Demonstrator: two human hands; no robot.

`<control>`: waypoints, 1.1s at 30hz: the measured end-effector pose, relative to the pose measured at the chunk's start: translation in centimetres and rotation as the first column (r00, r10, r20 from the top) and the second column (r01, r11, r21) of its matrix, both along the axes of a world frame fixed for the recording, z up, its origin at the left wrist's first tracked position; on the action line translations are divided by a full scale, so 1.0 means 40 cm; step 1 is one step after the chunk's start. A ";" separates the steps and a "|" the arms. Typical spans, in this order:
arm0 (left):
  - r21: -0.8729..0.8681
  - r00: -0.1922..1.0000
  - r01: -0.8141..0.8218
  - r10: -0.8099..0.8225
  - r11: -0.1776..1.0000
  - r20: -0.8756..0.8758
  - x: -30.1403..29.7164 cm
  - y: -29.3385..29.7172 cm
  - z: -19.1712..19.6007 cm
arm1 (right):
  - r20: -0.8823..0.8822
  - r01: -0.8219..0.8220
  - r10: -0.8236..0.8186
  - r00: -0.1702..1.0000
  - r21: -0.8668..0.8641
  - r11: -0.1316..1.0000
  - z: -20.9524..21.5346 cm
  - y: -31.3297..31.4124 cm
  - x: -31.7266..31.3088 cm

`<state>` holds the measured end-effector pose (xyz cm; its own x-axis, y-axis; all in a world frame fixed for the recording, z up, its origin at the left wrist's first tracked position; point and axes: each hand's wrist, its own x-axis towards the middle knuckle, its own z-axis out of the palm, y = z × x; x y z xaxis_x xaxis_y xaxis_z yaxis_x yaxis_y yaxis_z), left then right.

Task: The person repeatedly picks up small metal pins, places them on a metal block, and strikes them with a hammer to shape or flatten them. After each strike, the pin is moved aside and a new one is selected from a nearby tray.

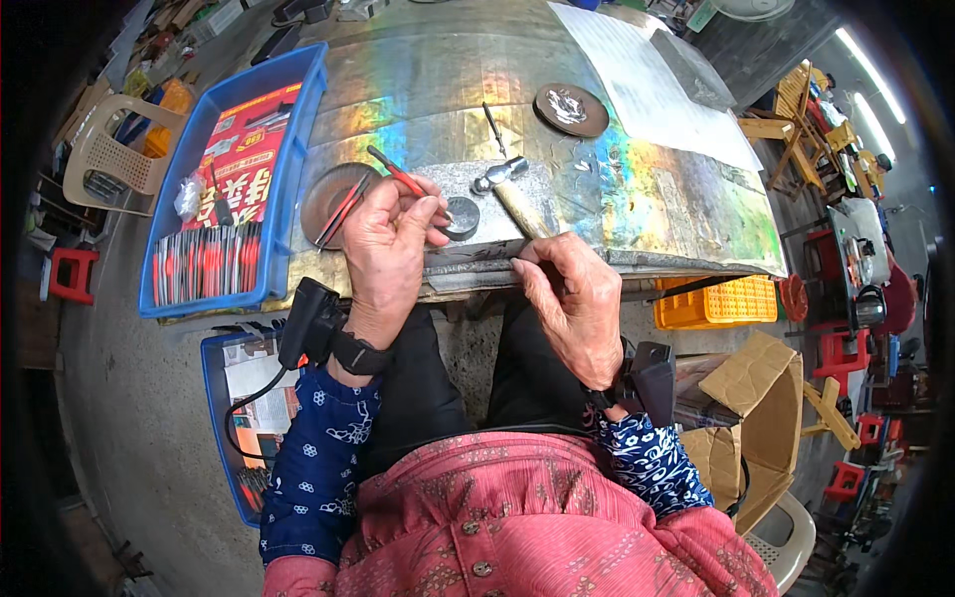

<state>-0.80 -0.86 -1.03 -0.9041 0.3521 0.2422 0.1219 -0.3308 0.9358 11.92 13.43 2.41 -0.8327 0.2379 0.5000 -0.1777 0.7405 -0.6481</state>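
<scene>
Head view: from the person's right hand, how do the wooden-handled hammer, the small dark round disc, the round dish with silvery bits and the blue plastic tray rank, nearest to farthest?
From the right hand:
1. Wooden-handled hammer, just above.
2. Small dark round disc, up-left.
3. Round dish with silvery bits, farther up the bench.
4. Blue plastic tray, far left.

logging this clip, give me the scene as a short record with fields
setting: metal-topped workbench, seen from above
left hand: holds a thin red-handled tool
right hand: fingertips on the bench's front edge, nothing visibly gripped
between hands: hammer, small round dark disc
left of bench: blue tray of red packets
farther back: round dish
</scene>
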 end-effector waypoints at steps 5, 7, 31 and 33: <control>-0.036 0.999 -0.033 0.031 0.999 -0.031 0.002 0.010 0.001 | -0.018 0.004 -0.004 1.000 0.008 1.000 0.000 0.006 -0.001; -0.058 0.998 -0.038 0.035 0.998 -0.044 0.001 0.011 0.003 | -0.018 0.001 -0.001 1.000 -0.001 1.000 0.001 0.008 0.000; -0.359 0.871 -0.290 0.089 0.887 -0.484 0.025 0.012 0.026 | 0.326 0.111 -0.359 0.875 0.585 0.803 -0.028 0.037 0.007; -0.356 0.873 -0.287 0.090 0.889 -0.479 0.024 0.011 0.026 | 0.197 0.162 -0.333 0.922 0.583 0.796 -0.030 0.042 0.004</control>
